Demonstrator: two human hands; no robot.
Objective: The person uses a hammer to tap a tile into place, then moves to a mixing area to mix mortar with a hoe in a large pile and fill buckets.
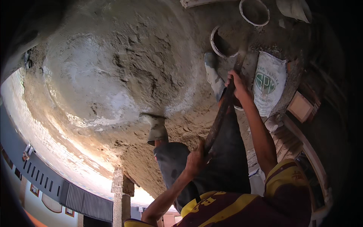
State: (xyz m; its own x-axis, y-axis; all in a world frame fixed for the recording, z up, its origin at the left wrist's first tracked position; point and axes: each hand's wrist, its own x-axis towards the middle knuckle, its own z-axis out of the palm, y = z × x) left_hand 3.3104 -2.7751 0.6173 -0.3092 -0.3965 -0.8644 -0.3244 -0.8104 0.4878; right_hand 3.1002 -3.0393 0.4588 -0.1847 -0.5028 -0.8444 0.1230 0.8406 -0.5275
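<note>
Both of my hands grip a long dark wooden tool handle (220,115) that slants up and to the right across my legs. Wrapped round its lower end near my thigh is my left hand (195,162). Farther along the shaft, my right hand (238,87) is closed on it. The handle's far end is blurred beside a tipped round bucket (214,44), so I cannot make out the tool's head. Wet grey mortar (149,64) is spread in a wide mound to the left, with watery patches. My booted feet stand at its edge.
Another round bucket (241,14) stands at the top right, with a pale container (293,9) beyond it. A white printed sack (269,83) lies right of my right arm. Near it are a wooden box-like piece (300,106) and stacked bags (286,142). A post (121,189) rises at lower left.
</note>
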